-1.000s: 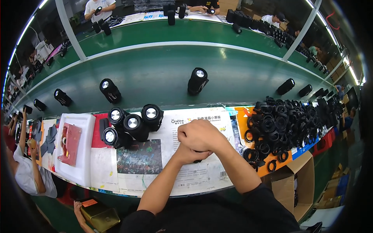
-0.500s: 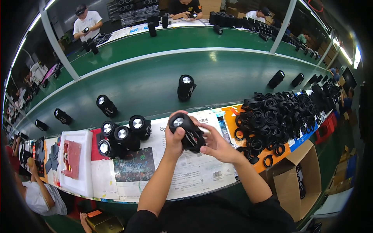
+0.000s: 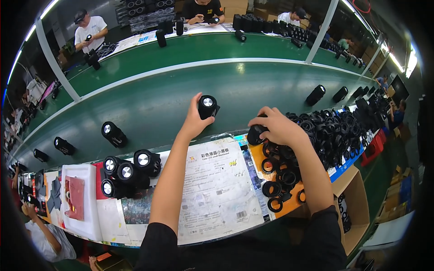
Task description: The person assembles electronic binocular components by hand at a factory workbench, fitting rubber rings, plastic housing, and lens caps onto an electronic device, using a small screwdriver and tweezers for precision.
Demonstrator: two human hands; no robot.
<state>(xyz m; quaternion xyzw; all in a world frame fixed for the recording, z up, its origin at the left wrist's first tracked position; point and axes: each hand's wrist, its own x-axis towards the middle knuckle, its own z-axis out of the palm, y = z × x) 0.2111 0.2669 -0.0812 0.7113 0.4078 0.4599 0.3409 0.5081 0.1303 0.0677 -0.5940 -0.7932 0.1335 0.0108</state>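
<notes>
On the green conveyor belt (image 3: 151, 118) stands a black cylindrical speaker (image 3: 208, 107) with a silver disc on its end. My left hand (image 3: 194, 121) curls round its left side, thumb across the front and fingers behind. My right hand (image 3: 281, 128) grips a second black speaker (image 3: 256, 135) from above, at the near edge of the belt beside the heap of rings. Most of that second one is covered by my fingers. Several more speakers (image 3: 127, 170) stand grouped on the bench to the left.
A heap of black rings (image 3: 327, 128) covers the right of the bench, some on an orange sheet (image 3: 293, 189). A printed white sheet (image 3: 217, 198) lies before me. At left is a white foam tray (image 3: 90, 226); an open carton (image 3: 355, 203) stands low right. Co-workers sit opposite.
Both hands were together on one speaker over the sheet. They have parted: the right has carried it to the right, and the left has reached out to the speaker on the belt.
</notes>
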